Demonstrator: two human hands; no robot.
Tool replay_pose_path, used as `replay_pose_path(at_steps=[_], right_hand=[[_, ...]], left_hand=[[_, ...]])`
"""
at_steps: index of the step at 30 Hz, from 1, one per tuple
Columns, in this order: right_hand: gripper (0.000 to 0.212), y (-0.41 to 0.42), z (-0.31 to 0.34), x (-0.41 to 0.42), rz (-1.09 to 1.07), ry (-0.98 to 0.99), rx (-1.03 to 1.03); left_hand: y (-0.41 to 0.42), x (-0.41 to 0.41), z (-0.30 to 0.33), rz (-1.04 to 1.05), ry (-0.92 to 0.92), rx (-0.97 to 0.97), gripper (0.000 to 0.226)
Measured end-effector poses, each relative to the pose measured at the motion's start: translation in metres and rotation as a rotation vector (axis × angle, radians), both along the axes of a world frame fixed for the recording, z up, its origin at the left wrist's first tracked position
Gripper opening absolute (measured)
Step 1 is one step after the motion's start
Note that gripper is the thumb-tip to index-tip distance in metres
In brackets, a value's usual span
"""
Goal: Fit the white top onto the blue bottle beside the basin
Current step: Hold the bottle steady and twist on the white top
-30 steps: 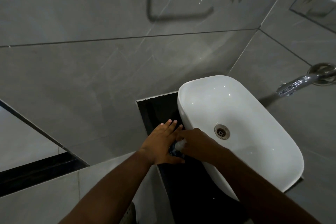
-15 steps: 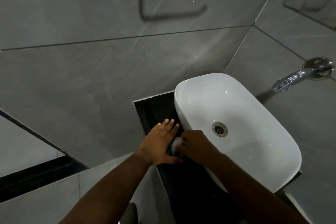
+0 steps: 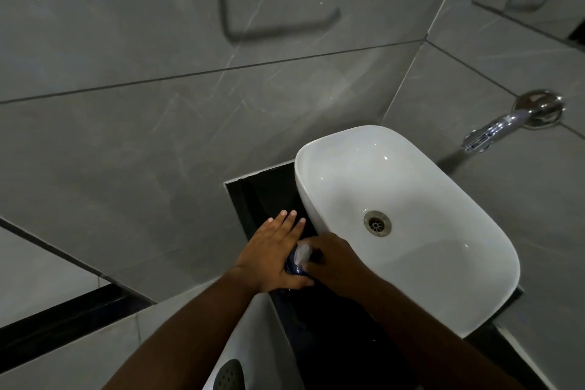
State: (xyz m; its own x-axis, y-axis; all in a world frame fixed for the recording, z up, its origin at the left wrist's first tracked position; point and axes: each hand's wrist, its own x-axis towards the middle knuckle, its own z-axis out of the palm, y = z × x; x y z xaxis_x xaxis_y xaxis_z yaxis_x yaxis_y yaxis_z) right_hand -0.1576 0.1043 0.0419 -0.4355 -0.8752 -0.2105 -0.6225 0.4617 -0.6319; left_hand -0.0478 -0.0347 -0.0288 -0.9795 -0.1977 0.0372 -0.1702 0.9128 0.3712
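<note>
One blue bottle (image 3: 292,266) on counter edge (image 3: 253,199), basin (image 3: 443,263) rim at 3 o'clock. Left hand (image 3: 272,258) cups bottle, fingers straight; right hand (image 3: 337,261) pinches one white top (image 3: 302,253).

I see the blue bottle (image 3: 294,266) standing on the dark counter (image 3: 262,187) just beside the white basin (image 3: 443,199), mostly hidden, only a strip of its glossy blue body showing. The white top (image 3: 302,253) sits at its upper end; whether it is fully seated I cannot tell.
</note>
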Motion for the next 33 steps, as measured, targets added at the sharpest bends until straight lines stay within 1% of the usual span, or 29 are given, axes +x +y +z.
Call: replay_pose_path(at_steps=[2, 3, 4, 5, 7, 8, 9, 11, 12, 15, 17, 18, 21, 23, 26, 27, 29, 33], right_hand=[[0.018, 0.000, -0.001, -0.002, -0.034, 0.036, 0.013], [0.014, 0.000, -0.002, -0.001, -0.070, 0.052, 0.025], [0.015, 0.000, -0.004, 0.000, -0.103, 0.056, 0.029], [0.019, 0.001, -0.005, 0.001, -0.121, 0.040, 0.020], [0.042, 0.000, -0.007, 0.002, -0.127, -0.002, 0.006], [0.047, 0.000, -0.005, 0.000, -0.107, -0.014, 0.013], [0.041, 0.000, -0.001, -0.001, -0.075, -0.013, 0.018], [0.020, -0.001, 0.002, -0.004, -0.064, -0.022, 0.030], [0.018, 0.000, 0.002, -0.004, -0.094, -0.037, 0.032], [0.025, -0.001, 0.000, -0.002, -0.152, -0.076, 0.035], [0.033, -0.001, 0.001, -0.002, -0.114, -0.133, 0.046], [0.033, -0.001, 0.003, -0.002, -0.094, -0.166, 0.051], [0.014, 0.001, 0.003, -0.005, -0.139, -0.196, 0.054], [0.016, 0.001, 0.003, -0.003, -0.187, -0.191, 0.032], [0.023, 0.003, 0.004, -0.001, -0.154, -0.234, 0.033], [0.021, 0.004, 0.005, -0.001, -0.142, -0.237, 0.042], [0.011, 0.005, 0.005, 0.001, -0.174, -0.206, 0.046], [0.019, 0.004, 0.001, 0.009, -0.236, -0.131, 0.041]], left_hand=[[0.000, 0.001, 0.001, -0.006, -0.013, 0.004, 0.115], [0.000, 0.001, 0.002, -0.005, -0.014, 0.011, 0.115], [0.000, 0.001, 0.002, -0.005, -0.013, 0.014, 0.115], [0.000, 0.001, 0.002, -0.006, -0.012, 0.015, 0.115], [0.001, 0.002, 0.004, -0.007, -0.009, 0.009, 0.115], [0.001, 0.002, 0.004, -0.006, -0.009, 0.002, 0.116], [0.001, 0.002, 0.005, -0.004, -0.008, -0.003, 0.116], [0.002, 0.002, 0.005, -0.003, -0.004, -0.005, 0.117], [0.002, 0.002, 0.004, -0.005, -0.003, -0.006, 0.117], [0.001, 0.002, 0.003, -0.002, -0.009, -0.017, 0.117], [0.001, 0.001, 0.003, 0.007, -0.004, -0.021, 0.117], [0.001, 0.001, 0.003, 0.011, -0.002, -0.024, 0.117], [0.001, 0.001, 0.001, 0.008, -0.005, -0.027, 0.116], [0.001, 0.001, 0.001, 0.007, -0.001, -0.021, 0.115], [0.002, 0.002, 0.003, 0.012, 0.018, -0.011, 0.116], [0.003, 0.002, 0.003, 0.012, 0.019, -0.009, 0.116], [0.003, 0.003, 0.002, 0.012, 0.015, -0.012, 0.116], [0.003, 0.002, 0.003, 0.011, 0.000, -0.021, 0.116]])
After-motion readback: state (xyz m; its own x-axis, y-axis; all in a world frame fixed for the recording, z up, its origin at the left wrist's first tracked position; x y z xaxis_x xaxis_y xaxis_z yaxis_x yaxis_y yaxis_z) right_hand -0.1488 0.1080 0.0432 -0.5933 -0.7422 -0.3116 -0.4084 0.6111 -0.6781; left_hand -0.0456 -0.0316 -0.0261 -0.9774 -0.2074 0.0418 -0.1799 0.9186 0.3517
